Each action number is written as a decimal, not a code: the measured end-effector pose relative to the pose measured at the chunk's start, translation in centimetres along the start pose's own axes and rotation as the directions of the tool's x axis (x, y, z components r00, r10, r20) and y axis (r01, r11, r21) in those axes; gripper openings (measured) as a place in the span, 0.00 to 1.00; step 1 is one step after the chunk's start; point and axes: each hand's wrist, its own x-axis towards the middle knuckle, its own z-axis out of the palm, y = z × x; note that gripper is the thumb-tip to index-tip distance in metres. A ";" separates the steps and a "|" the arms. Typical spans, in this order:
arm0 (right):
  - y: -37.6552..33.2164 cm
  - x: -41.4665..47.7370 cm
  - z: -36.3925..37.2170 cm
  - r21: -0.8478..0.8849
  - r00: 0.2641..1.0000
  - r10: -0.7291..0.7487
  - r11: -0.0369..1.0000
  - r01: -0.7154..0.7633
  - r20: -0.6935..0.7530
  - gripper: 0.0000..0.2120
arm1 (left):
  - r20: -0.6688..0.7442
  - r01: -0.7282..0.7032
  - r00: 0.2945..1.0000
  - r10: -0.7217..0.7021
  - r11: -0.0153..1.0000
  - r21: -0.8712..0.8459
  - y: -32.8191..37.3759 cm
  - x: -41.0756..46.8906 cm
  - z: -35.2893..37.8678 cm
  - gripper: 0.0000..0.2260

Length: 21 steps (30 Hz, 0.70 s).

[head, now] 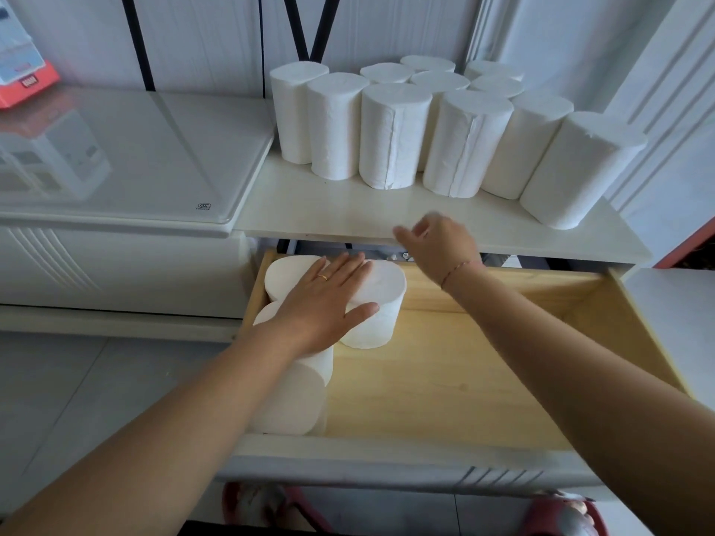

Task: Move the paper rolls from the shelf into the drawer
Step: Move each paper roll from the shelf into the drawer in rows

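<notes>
Several white paper rolls [394, 137] stand upright in a cluster on the white shelf [332, 214]. Below it the wooden drawer [464, 365] is pulled out, with several rolls [379, 307] standing in its left end. My left hand [325, 303] lies flat, fingers spread, on top of those rolls. My right hand [437, 245] hovers, slightly blurred, over the shelf's front edge with fingers loosely apart and nothing in them, a short way in front of the shelf rolls.
A glass-topped white cabinet [116, 168] adjoins the shelf on the left, with an orange-and-white box [23, 71] at its far corner. A white wall panel [665, 110] rises at the right. The drawer's middle and right floor is bare wood. Red slippers [561, 516] show below.
</notes>
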 end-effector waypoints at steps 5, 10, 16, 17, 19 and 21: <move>-1.6 4.0 0.3 0.322 0.969 -0.072 0.935 0.148 -0.237 0.32 | -0.048 0.022 0.999 -0.023 1.000 -0.020 -0.3 0.3 0.6 0.31; -2.8 8.3 2.0 0.388 0.981 -0.005 0.918 0.081 -0.193 0.47 | -0.089 0.021 0.996 -0.023 0.999 -0.024 -0.3 0.2 0.7 0.31; -4.8 11.7 3.2 0.442 0.956 0.130 0.897 -0.001 -0.262 0.54 | -0.091 0.020 0.996 -0.022 1.000 -0.022 -0.2 0.2 0.8 0.31; -5.1 12.0 3.4 0.462 0.949 0.154 0.887 -0.010 -0.276 0.55 | -0.090 0.020 0.996 -0.022 0.999 -0.025 -0.2 0.2 0.8 0.31; -5.6 12.4 3.8 0.489 0.935 0.194 0.872 -0.025 -0.298 0.57 | -0.092 0.018 0.996 -0.021 0.999 -0.028 -0.3 0.2 0.7 0.30; -5.9 12.6 4.0 0.493 0.920 0.234 0.868 -0.052 -0.314 0.58 | -0.094 0.015 0.995 -0.017 1.000 -0.026 -0.2 0.2 0.7 0.30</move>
